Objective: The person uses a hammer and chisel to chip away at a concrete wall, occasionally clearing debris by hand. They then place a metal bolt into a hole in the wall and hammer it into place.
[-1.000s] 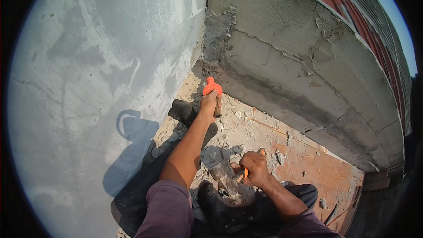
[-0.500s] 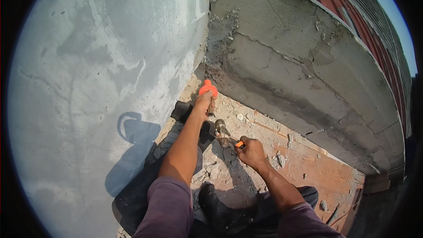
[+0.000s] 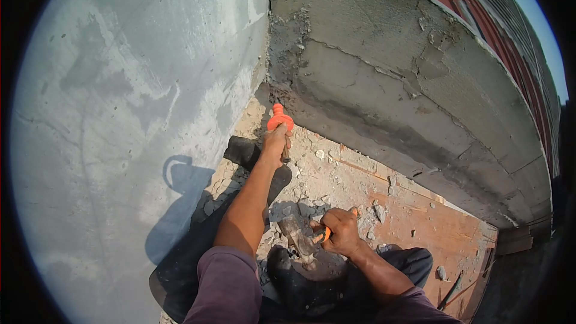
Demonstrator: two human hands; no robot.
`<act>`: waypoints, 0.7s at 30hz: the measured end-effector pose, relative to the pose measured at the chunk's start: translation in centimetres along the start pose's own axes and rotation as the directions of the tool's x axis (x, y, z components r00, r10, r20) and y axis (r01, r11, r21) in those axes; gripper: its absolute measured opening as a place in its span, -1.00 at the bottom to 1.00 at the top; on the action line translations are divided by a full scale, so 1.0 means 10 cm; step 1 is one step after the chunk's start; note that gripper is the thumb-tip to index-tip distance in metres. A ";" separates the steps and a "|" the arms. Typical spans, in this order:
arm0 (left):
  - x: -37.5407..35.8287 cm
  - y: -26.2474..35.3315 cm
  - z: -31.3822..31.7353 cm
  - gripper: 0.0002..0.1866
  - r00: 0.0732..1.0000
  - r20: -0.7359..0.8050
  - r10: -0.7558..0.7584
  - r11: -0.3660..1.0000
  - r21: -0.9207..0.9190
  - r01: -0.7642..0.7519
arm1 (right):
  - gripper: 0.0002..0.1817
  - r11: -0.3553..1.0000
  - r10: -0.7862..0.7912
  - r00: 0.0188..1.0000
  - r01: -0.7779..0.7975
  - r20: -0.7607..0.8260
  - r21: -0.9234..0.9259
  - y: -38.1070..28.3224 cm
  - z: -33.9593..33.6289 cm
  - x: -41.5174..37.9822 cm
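Note:
My left hand (image 3: 276, 144) is wrapped round a chisel (image 3: 286, 157) just below its round orange guard (image 3: 280, 121). The chisel points at the corner where the two walls meet, and its far tip is hard to make out. My right hand (image 3: 341, 231) grips the orange and black handle of a hammer (image 3: 296, 237). The dusty hammer head is low, over my dark boot (image 3: 288, 270), apart from the chisel.
A grey plastered wall (image 3: 120, 114) rises on the left, and a rough concrete wall (image 3: 384, 90) runs along the right. Broken rubble (image 3: 380, 213) lies on the reddish board floor (image 3: 414, 222). A thin dark bar (image 3: 451, 292) lies at the lower right.
The hammer and my right hand have moved down and back, away from the chisel. My left hand still holds the chisel in nearly the same place. The view has shifted slightly.

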State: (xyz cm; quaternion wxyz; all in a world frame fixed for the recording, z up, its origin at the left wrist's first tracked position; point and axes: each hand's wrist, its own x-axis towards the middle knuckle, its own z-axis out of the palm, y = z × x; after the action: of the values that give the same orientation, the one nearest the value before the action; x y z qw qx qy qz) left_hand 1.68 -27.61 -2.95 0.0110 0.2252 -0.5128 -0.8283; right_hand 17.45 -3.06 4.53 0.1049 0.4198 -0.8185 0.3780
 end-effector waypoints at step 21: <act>0.11 0.27 -0.13 -0.66 0.998 0.048 -0.044 0.999 0.032 0.043 | -0.81 0.895 0.377 0.884 -0.273 0.275 -0.352 0.62 0.21 0.78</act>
State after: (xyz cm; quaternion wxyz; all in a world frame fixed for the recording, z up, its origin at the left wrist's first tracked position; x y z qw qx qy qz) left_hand 0.57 -30.23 -1.55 -0.0231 0.2162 -0.5208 -0.8255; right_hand 8.08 -7.04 3.63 -0.0386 0.3119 -0.9315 0.1831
